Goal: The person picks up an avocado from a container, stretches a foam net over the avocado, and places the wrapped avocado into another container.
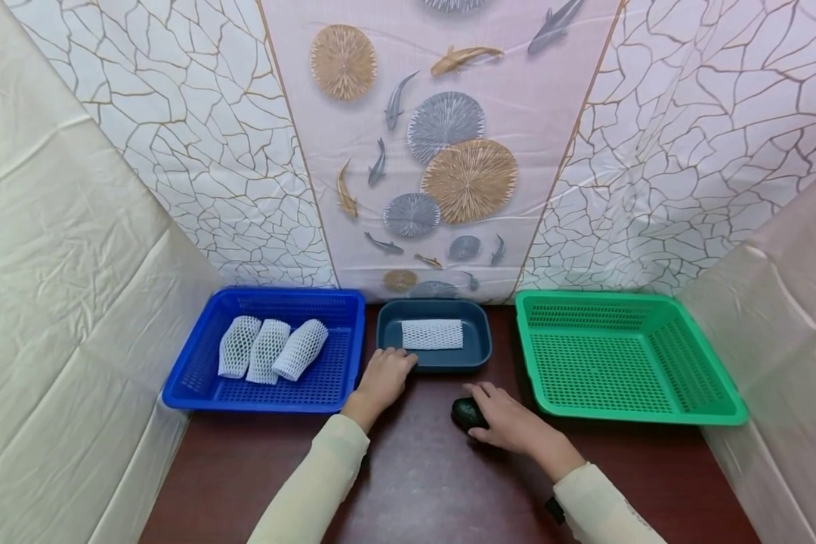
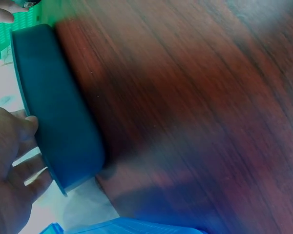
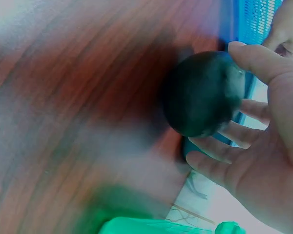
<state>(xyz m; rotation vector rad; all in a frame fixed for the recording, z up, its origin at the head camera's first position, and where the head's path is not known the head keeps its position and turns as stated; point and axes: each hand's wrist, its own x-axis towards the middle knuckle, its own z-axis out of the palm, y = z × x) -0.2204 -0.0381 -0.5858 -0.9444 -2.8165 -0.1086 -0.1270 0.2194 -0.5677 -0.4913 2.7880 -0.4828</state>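
A dark green avocado (image 3: 200, 95) sits low over the brown table, with my right hand (image 1: 510, 419) holding it, thumb on one side and fingers round the other. At the near left corner of the dark teal tray (image 1: 476, 363), my left hand (image 1: 384, 378) grips the rim. In the left wrist view its thumb (image 2: 29, 126) overlaps the tray's outer wall, and the other fingers pass over the rim, their tips partly hidden. Inside the tray lies one flat white foam net sleeve (image 1: 432, 334).
A blue basket (image 1: 265, 404) at the left holds three white foam net bundles (image 1: 267, 351), contents not visible. To the right stands a green basket (image 1: 639, 412). Patterned cloth (image 1: 231, 151) hangs behind, with pale cloth walls at both sides. Brown table (image 1: 421, 468) lies in front.
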